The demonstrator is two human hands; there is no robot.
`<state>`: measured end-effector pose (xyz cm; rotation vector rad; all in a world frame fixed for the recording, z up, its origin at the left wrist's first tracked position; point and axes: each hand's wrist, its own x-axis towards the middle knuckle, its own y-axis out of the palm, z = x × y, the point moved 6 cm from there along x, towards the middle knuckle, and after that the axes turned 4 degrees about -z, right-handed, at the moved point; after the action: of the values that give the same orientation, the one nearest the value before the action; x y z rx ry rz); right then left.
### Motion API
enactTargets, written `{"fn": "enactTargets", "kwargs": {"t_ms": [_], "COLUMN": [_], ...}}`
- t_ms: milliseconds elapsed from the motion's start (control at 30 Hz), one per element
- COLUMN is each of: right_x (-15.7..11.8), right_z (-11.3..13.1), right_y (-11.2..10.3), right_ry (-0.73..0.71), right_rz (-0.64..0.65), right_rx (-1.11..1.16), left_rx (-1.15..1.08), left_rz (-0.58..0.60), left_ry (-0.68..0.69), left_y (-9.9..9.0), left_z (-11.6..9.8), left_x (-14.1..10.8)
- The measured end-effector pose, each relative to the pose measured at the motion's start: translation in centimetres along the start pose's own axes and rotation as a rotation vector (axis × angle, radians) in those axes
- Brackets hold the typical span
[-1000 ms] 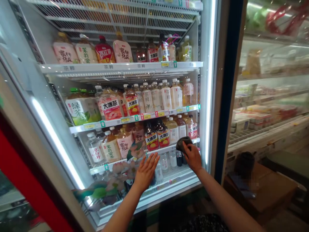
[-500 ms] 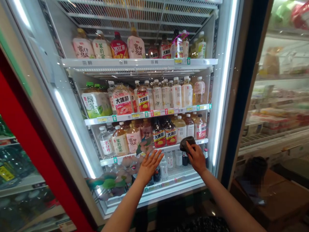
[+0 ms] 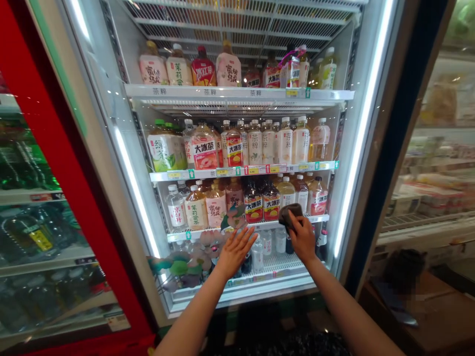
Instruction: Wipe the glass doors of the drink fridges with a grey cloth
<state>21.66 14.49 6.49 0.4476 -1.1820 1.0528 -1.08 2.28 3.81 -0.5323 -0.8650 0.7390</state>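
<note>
A dark grey cloth is bunched under the fingers of my right hand, at the glass front of a lit drinks fridge. It overlaps the lower part of a pale tea bottle on the shelf behind. To the left, my left hand is spread flat toward the glass with nothing in it; actual contact is hard to tell. Flower and leaf decals appear on the glass beside my left hand.
Bottled drinks stand on several fridge shelves. Bright light strips run down both sides. A red-framed cooler is at left; an open chilled display and a cardboard box are at right.
The view has turned left, so the fridge sits farther right in the picture. Against the bottles behind, the cloth in my right hand has shifted slightly left. My left hand stays spread.
</note>
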Motion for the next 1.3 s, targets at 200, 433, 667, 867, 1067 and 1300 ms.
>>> {"fn": "enactTargets", "kwargs": {"t_ms": [200, 433, 667, 867, 1067, 1300], "right_x": [3.1, -0.7, 4.1, 0.4, 4.1, 1.9], "right_z": [4.2, 5.0, 8.7, 11.8, 10.4, 16.6], "right_y": [1.7, 2.1, 3.0, 4.4, 2.9, 6.3], "right_ry": [0.024, -0.201, -0.023, -0.272, -0.079, -0.288], "right_rz": [-0.089, 0.148, -0.073, 0.180, -0.038, 0.186], "right_rx": [0.055, 0.083, 0.051, 0.083, 0.106, 0.122], "left_rx": [0.045, 0.054, 0.049, 0.045, 0.053, 0.046], "left_rz": [-0.038, 0.023, 0.021, 0.011, -0.012, -0.088], "left_ry": [-0.092, -0.151, -0.141, -0.128, -0.130, -0.123], "left_y": [-0.3, -0.4, 0.2, 0.3, 0.7, -0.2], "left_z": [1.7, 3.5, 3.8, 3.6, 3.6, 3.3], "left_x": [-3.4, -4.8, -4.9, -5.0, -5.0, -6.2]}}
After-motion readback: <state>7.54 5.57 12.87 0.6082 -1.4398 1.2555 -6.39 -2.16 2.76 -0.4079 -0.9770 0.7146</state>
